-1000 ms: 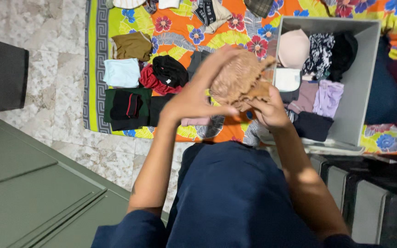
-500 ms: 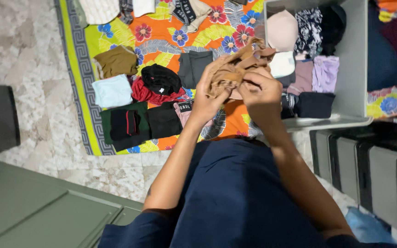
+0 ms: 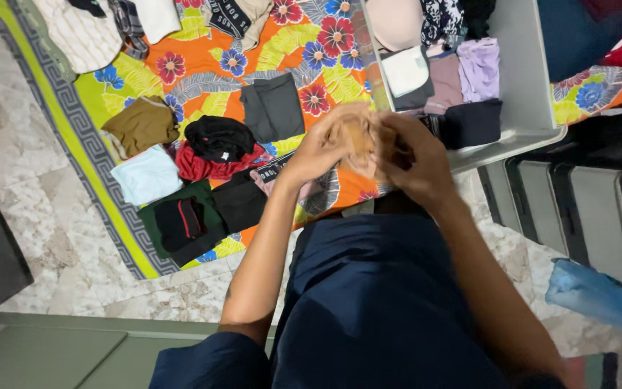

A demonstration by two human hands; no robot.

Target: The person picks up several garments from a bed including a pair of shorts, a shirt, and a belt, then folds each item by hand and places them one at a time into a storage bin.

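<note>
Both hands meet above the near edge of the flowered orange bedsheet spread on the marble floor, and between them they bunch a small tan garment. The left hand closes on its left side with fingers curled around the cloth, and the right hand grips its right side, covering much of the fabric; the garment is held off the sheet, just in front of the person's dark blue lap. Under the hands, on the sheet's near half, lie folded pieces: a dark grey one, a black one resting on a red one, a pale blue one, an olive brown one and a dark green one with a black-and-red piece on it by the sheet's near corner. To the right, a grey bin sits on the sheet's right side, with folded clothes in lilac, mauve, white and black packed inside. A blue plastic bag lies on the floor at far right.
</note>
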